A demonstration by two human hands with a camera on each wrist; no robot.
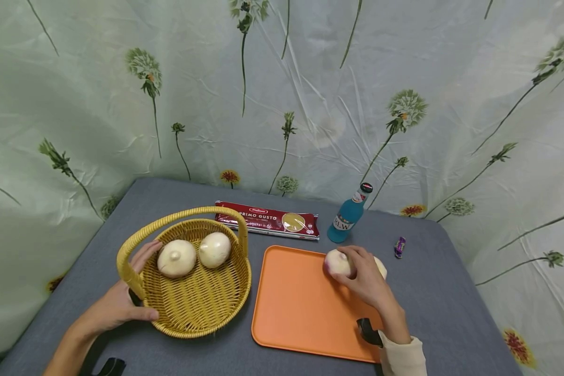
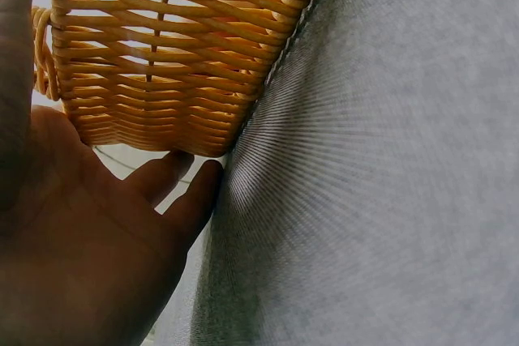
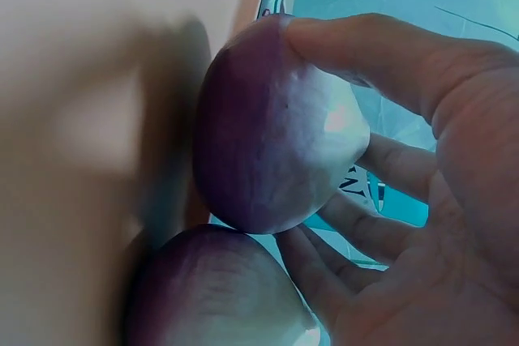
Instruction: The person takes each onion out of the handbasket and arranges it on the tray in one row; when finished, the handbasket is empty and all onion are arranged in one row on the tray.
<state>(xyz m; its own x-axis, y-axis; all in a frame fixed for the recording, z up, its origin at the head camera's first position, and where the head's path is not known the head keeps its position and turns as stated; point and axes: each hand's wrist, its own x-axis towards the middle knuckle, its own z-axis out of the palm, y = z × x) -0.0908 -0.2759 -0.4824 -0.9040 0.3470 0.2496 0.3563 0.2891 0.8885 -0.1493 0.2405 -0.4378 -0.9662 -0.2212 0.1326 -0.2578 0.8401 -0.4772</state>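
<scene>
Two round white turnips point(image 1: 176, 258) sit in a round yellow wicker basket point(image 1: 195, 305) with an arched handle, its wall presumably keeping them from rolling. One left hand point(image 1: 117, 304), unclenched, rests thumb and fingers spread along the basket's left side, probably to steady it. One right hand point(image 1: 366, 278) pinches a round purple-and-white turnip point(image 1: 337, 262) over the far right part of a flat orange rectangular tray point(image 1: 291, 308), thumb opposite fingers, likely for hold on a smooth curve. One second purple-and-white turnip point(image 3: 219, 289) lies just beside. One blue bottle with dark cap point(image 1: 348, 216) stands beyond the tray.
</scene>
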